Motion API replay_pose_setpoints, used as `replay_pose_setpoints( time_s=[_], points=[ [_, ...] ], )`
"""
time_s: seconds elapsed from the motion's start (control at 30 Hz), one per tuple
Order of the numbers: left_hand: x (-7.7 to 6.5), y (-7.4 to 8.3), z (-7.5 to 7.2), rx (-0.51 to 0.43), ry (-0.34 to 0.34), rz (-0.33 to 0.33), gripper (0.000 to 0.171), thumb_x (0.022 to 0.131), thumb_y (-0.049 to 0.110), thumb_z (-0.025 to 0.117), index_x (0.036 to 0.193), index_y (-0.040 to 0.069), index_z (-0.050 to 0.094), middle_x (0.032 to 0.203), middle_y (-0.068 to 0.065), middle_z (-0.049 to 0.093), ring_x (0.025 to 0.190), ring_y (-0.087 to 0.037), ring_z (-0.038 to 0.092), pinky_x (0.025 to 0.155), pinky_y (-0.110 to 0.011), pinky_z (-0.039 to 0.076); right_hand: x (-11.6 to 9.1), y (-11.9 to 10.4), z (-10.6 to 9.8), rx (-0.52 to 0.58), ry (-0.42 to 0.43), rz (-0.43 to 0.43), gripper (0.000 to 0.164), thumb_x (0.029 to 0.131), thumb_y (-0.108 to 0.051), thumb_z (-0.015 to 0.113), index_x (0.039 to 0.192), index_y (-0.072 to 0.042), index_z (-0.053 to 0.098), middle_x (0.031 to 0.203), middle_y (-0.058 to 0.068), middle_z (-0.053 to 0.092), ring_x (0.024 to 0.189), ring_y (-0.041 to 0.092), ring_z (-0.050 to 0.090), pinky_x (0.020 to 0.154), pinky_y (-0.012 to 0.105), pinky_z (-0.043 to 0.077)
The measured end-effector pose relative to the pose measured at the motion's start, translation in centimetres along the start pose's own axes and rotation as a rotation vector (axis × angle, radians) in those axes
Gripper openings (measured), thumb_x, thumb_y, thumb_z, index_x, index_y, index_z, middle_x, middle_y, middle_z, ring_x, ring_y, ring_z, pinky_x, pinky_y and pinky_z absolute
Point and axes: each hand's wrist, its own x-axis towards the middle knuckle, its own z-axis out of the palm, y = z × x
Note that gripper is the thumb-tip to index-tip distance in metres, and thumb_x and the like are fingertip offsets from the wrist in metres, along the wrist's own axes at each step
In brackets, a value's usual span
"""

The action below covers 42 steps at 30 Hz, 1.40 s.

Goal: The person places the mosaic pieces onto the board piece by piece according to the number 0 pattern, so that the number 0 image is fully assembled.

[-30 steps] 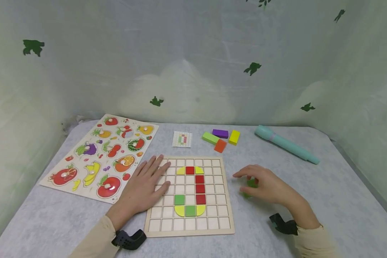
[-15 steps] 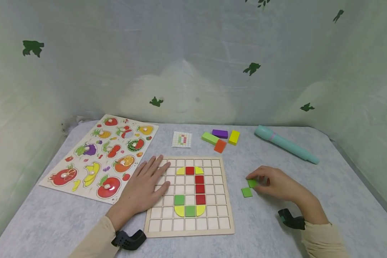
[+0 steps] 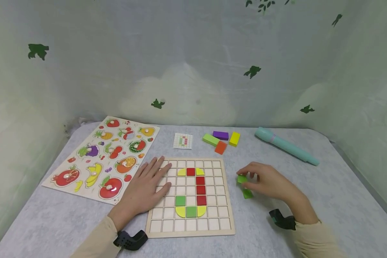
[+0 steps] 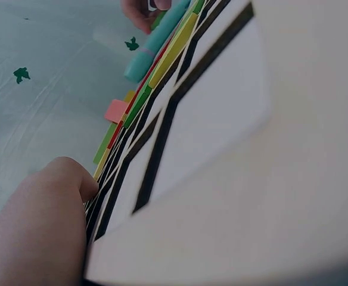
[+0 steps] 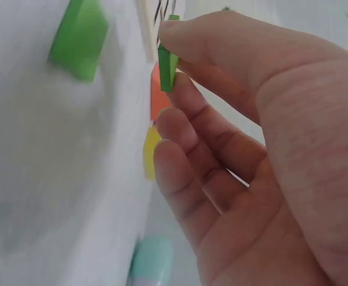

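My right hand pinches a small green square tile between thumb and fingertips, just right of the wooden grid board. A second green tile lies on the table below that hand. My left hand rests flat with fingers spread over the board's left edge. Set in the grid are red squares, green squares and yellow quarter-round pieces, laid out in a partly ringed shape.
A fruit puzzle board lies at the left. Behind the grid are a small pattern card and purple, light green, orange and yellow blocks. A teal tube-shaped object lies at the back right.
The right hand went right to one of two green tiles, picked it up and moved back left toward the board with it. The left hand stays in place.
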Motion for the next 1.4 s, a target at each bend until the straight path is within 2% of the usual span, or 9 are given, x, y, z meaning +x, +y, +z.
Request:
replay_pose_setpoints(
  time_s=[0.2, 0.53, 0.7, 0.9, 1.07, 1.3, 1.4],
  points=[
    [0.1, 0.0, 0.1, 0.001, -0.024, -0.016, 0.067, 0.102, 0.048, 0.054, 0.160, 0.018, 0.040, 0.172, -0.009, 0.023, 0.159, -0.033, 0.019, 0.130, -0.053, 0.012, 1.7, -2.1, 0.8, 0.017, -0.015, -0.025, 0.032, 0.090, -0.019, 0.081, 0.120, -0.016, 0.075, 0.108, -0.011, 0.071, 0.092, 0.010, 0.059, 0.074, 0.025, 0.055],
    [0.2, 0.1, 0.1, 0.001, -0.015, -0.012, 0.067, 0.101, 0.048, 0.053, 0.160, 0.018, 0.041, 0.171, -0.009, 0.024, 0.159, -0.033, 0.019, 0.130, -0.052, 0.012, 4.5, -6.0, 2.4, 0.041, -0.070, -0.079, 0.031, 0.091, -0.026, 0.080, 0.120, -0.018, 0.074, 0.108, -0.011, 0.071, 0.093, 0.015, 0.062, 0.077, 0.026, 0.054],
    [0.2, 0.2, 0.1, -0.002, 0.010, -0.002, 0.066, 0.101, 0.046, 0.054, 0.159, 0.017, 0.043, 0.170, -0.011, 0.026, 0.158, -0.034, 0.022, 0.129, -0.053, 0.014, 5.9, -7.8, 3.5, 0.028, -0.093, -0.138, 0.027, 0.092, -0.027, 0.079, 0.118, -0.020, 0.076, 0.107, -0.013, 0.071, 0.095, 0.011, 0.062, 0.083, 0.029, 0.055],
    [0.1, 0.2, 0.0, -0.007, -0.024, -0.018, 0.066, 0.102, 0.048, 0.053, 0.160, 0.018, 0.041, 0.171, -0.010, 0.023, 0.159, -0.033, 0.019, 0.130, -0.053, 0.012, 7.3, -9.7, 5.4, 0.000, -0.128, -0.157, 0.026, 0.092, -0.031, 0.079, 0.116, -0.021, 0.077, 0.102, -0.014, 0.070, 0.090, 0.008, 0.058, 0.082, 0.024, 0.054],
    [0.1, 0.1, 0.0, -0.001, -0.031, -0.019, 0.066, 0.102, 0.048, 0.053, 0.160, 0.018, 0.041, 0.171, -0.010, 0.024, 0.159, -0.034, 0.019, 0.130, -0.054, 0.012, 8.0, -10.8, 6.6, 0.005, -0.143, -0.192, 0.023, 0.094, -0.032, 0.077, 0.115, -0.022, 0.077, 0.100, -0.014, 0.070, 0.086, 0.010, 0.057, 0.078, 0.025, 0.051],
    [0.1, 0.0, 0.0, 0.002, -0.030, -0.016, 0.066, 0.102, 0.049, 0.053, 0.160, 0.018, 0.041, 0.171, -0.010, 0.024, 0.159, -0.034, 0.019, 0.130, -0.053, 0.012, 8.2, -11.4, 7.6, -0.003, -0.120, -0.250, 0.020, 0.095, -0.031, 0.076, 0.113, -0.022, 0.078, 0.107, -0.015, 0.073, 0.097, 0.005, 0.061, 0.089, 0.024, 0.053],
    [0.2, 0.0, 0.1, 0.003, -0.028, -0.012, 0.066, 0.102, 0.049, 0.053, 0.160, 0.018, 0.041, 0.171, -0.010, 0.024, 0.159, -0.034, 0.019, 0.130, -0.053, 0.012, 8.2, -11.3, 7.7, 0.003, -0.109, -0.259, 0.019, 0.096, -0.030, 0.075, 0.113, -0.023, 0.079, 0.106, -0.015, 0.072, 0.095, 0.006, 0.060, 0.087, 0.023, 0.053]
  ],
)
